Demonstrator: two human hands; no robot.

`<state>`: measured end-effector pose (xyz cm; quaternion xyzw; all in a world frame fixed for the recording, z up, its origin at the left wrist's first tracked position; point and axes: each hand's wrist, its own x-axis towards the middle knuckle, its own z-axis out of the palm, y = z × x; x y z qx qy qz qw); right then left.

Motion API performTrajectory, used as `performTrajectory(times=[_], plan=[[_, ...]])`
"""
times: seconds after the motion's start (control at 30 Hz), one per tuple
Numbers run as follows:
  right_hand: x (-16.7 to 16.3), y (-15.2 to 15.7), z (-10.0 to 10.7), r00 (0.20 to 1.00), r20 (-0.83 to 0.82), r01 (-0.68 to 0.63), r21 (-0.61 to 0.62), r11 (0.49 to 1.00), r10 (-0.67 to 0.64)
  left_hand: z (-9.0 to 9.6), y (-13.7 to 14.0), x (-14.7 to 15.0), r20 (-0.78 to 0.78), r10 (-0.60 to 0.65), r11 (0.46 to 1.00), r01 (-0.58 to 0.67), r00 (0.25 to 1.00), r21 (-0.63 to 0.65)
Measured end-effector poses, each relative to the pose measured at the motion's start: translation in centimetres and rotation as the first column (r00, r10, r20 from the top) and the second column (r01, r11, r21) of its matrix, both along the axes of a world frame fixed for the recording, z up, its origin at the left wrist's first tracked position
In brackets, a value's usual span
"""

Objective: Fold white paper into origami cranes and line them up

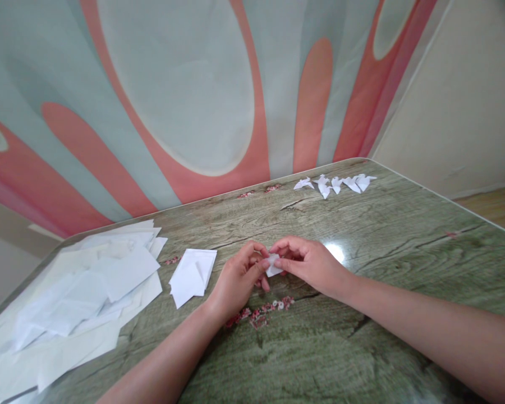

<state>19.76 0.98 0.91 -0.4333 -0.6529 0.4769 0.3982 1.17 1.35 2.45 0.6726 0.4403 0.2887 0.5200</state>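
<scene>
A small folded piece of white paper [274, 265] sits between my two hands, just above the table [404, 247] near its middle. I pinch it from both sides: my left hand [238, 280] closes thumb and fingertips on its left edge, and my right hand [309, 264] closes on its right edge, fingers curled over the top. Most of the paper is hidden by my fingers, so I cannot tell its exact shape.

Just beside my left hand, to its left, lies a small stack of white paper squares [192, 276]. Further left, a loose heap of larger white sheets [79, 297] spreads over the table's corner. Under my wrists the wood-grain tabletop carries a printed patch of small red flowers [261, 314]. Well apart, at the far edge of the table, a row of finished white folded paper figures [334, 183] lies in a line.
</scene>
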Motion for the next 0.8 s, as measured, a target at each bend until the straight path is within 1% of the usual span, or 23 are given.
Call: performTrajectory(times=[0.13, 0.3, 0.37, 0.5, 0.63, 0.8], plan=[[-0.02, 0.01, 0.09, 0.999, 0.049, 0.005, -0.003, 1.000, -0.005, -0.20, 0.18, -0.10, 0.000, 0.023, 1.000, -0.023, 1.000, 0.006], [0.00, 0.05, 0.02, 1.000, 0.016, -0.010, -0.039, 0.999, 0.010, -0.11, 0.25, -0.06, -0.004, 0.023, 1.000, -0.023, 1.000, -0.020], [0.02, 0.13, -0.11, 1.000, 0.002, -0.013, -0.070, 0.997, 0.014, -0.03, 0.32, -0.03, -0.008, 0.028, 0.999, -0.028, 1.000, -0.039], [0.06, 0.40, -0.40, 0.996, -0.075, -0.057, -0.156, 0.986, 0.046, 0.00, 0.49, -0.07, -0.005, 0.032, 0.997, -0.033, 0.999, -0.065], [0.12, 0.54, -0.43, 0.992, -0.110, -0.082, -0.178, 0.981, 0.063, -0.11, 0.60, -0.14, 0.032, 0.030, 0.997, -0.027, 0.999, -0.077], [0.21, 0.44, -0.18, 0.991, -0.113, -0.096, -0.202, 0.975, 0.074, -0.02, 0.82, -0.14, 0.113, 0.038, 0.990, -0.022, 0.993, -0.136]])
